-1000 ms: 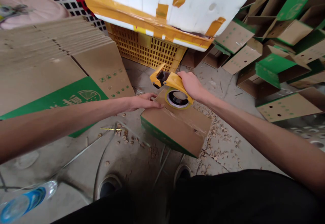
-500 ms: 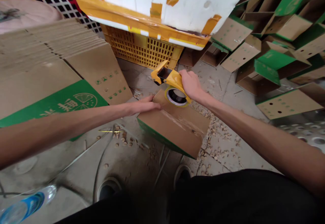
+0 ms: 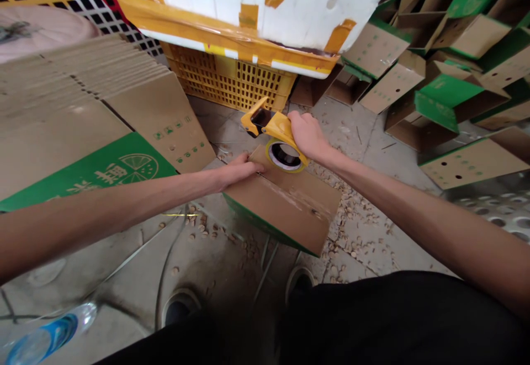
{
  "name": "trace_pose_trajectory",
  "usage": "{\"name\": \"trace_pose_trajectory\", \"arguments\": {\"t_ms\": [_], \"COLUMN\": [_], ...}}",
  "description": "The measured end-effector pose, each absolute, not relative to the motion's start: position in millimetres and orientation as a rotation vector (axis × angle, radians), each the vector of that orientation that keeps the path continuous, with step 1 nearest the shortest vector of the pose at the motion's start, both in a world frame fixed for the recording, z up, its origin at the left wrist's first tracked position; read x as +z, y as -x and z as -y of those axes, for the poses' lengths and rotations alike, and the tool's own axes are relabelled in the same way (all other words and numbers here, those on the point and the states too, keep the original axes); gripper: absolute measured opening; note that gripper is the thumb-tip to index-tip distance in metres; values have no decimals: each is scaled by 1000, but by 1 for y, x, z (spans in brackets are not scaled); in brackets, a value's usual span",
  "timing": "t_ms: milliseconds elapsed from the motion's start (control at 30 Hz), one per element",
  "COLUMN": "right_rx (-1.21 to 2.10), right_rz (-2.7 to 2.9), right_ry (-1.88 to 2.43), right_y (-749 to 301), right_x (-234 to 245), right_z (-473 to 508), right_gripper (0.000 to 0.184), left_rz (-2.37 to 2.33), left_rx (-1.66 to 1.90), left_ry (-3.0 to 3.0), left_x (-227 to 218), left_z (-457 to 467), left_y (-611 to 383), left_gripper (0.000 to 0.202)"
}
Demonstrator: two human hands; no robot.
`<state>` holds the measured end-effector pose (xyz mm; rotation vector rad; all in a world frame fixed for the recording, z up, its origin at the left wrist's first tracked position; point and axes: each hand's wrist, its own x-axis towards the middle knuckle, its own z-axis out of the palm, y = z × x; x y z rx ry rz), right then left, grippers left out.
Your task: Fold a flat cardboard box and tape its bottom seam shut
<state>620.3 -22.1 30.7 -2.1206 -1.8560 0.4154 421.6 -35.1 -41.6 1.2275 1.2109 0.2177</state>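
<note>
A yellow tape dispenser (image 3: 278, 127) is in my right hand (image 3: 307, 136), whose fingers wrap round its handle. Its tape roll (image 3: 285, 155) hangs just over the far side of a brown cardboard box (image 3: 285, 202) with a green side. A strip of clear tape runs along the seam on the upward face of this box. My left hand (image 3: 242, 170) grips the box at its left end, thumb on top near the seam; some of its fingers are hidden. Whether the tape roll touches the cardboard I cannot tell.
Flattened cartons (image 3: 83, 94) stand stacked at left. A white foam box (image 3: 256, 0) rests over a yellow crate (image 3: 232, 78) ahead. Several open cartons (image 3: 439, 105) pile up at right. A plastic bottle (image 3: 53, 334) lies lower left; small brown bits litter the floor.
The view has shifted slightly. My left thumb and fingers have changed position a little at the box's end. The dispenser stays in my right hand above the box, at nearly the same spot.
</note>
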Motion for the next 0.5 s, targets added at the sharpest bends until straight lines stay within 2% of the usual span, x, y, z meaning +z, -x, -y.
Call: {"name": "trace_pose_trajectory", "arguments": {"t_ms": [267,500], "right_rx": [441,422], "right_rz": [1830,1845], "right_ry": [2120,2133], "right_y": [-620,-620], "right_x": [29,30], "right_z": [22,22], "right_gripper": [52,47], "left_rz": [-1171,-1113], "left_rx": [231,253], "left_ry": [-1184,-1150], "left_x": [-42,-54], "left_z": [37,33], "left_y": [-417,-413], "left_gripper": [61,56]}}
